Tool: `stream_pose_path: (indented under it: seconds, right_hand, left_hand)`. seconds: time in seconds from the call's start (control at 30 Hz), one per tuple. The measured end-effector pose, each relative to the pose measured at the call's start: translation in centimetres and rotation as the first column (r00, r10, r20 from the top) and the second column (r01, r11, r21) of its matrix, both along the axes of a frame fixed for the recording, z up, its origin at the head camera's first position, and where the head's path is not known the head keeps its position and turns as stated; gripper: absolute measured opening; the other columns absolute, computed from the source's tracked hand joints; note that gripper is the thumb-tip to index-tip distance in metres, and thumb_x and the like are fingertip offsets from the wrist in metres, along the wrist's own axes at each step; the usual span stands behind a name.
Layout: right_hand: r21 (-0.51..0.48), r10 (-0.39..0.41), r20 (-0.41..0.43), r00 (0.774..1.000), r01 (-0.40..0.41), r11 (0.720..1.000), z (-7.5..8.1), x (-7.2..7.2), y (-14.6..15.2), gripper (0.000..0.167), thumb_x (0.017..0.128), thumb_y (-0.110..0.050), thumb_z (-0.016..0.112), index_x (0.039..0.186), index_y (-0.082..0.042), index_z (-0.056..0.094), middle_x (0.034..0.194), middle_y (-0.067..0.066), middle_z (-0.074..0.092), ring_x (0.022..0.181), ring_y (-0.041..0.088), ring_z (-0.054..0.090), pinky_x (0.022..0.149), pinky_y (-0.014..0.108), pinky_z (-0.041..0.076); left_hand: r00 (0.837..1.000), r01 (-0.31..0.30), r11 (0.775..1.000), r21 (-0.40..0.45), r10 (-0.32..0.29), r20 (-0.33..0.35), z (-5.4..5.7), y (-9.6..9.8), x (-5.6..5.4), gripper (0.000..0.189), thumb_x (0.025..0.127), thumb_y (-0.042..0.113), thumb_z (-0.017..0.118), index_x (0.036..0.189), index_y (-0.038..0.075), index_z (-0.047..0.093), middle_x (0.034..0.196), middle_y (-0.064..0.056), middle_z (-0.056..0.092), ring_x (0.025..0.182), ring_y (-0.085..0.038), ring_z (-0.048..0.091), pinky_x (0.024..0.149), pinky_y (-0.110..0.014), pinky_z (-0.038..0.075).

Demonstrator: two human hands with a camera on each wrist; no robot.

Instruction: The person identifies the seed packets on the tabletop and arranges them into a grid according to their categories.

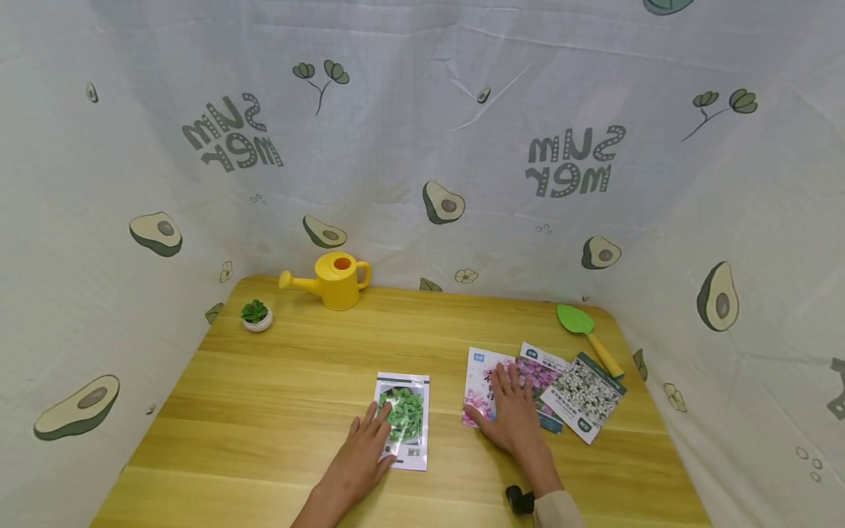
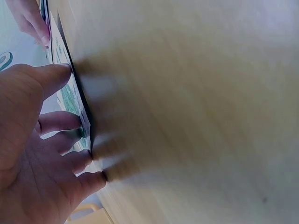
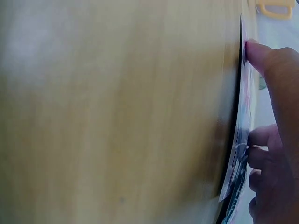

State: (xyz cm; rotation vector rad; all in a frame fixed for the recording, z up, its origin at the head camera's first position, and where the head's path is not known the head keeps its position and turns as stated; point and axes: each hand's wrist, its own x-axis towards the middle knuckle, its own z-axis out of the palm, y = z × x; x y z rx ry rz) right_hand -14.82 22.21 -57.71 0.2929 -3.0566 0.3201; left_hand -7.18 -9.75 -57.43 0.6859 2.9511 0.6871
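Observation:
A seed packet with a green leafy picture point(image 1: 405, 414) lies flat on the wooden table. My left hand point(image 1: 359, 455) rests on its left edge, fingers spread; in the left wrist view the thumb and fingertips point(image 2: 63, 74) touch the packet and the table. To the right, three more seed packets overlap in a fan: a pink-flowered one point(image 1: 478, 374), a purple-flowered one point(image 1: 541, 367) and a white-flowered one point(image 1: 587, 392). My right hand point(image 1: 515, 414) lies spread over the first two, and the right wrist view shows its thumb point(image 3: 257, 53) on a packet's edge.
A yellow watering can point(image 1: 339, 282) stands at the back left, near a small potted succulent point(image 1: 256, 315). At the right lies a green trowel point(image 1: 587, 330) with a yellow handle, close to the white-flowered packet. A patterned white cloth point(image 1: 396, 147) surrounds the table point(image 1: 264, 411).

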Motion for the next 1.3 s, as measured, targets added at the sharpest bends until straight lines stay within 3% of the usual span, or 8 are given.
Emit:
stream_pose_path:
  seconds: [0.43,1.3]
  right_hand:
    - [-0.008,0.022,-0.015,1.0,-0.022,1.0,0.1,0.5,-0.5,0.094,0.096,-0.063,0.07,0.161,0.001,0.047,0.17,0.028,0.035,0.16,0.048,0.027,0.128,0.073,0.015]
    - [0.007,0.043,-0.006,0.999,-0.043,0.999,0.0,1.5,-1.3,0.092,0.098,-0.063,0.067,0.161,0.0,0.047,0.17,0.027,0.036,0.159,0.047,0.031,0.129,0.072,0.013]
  left_hand:
    - [1.0,0.0,1.0,-0.016,0.0,-0.017,0.1,0.0,0.1,0.037,0.098,0.025,0.08,0.117,0.004,0.055,0.166,-0.021,0.046,0.154,-0.047,0.04,0.118,-0.068,0.041]
    - [1.0,-0.002,1.0,-0.012,0.001,-0.015,0.3,0.0,0.1,0.035,0.099,0.024,0.08,0.112,0.006,0.053,0.166,-0.022,0.045,0.154,-0.048,0.04,0.118,-0.068,0.04]
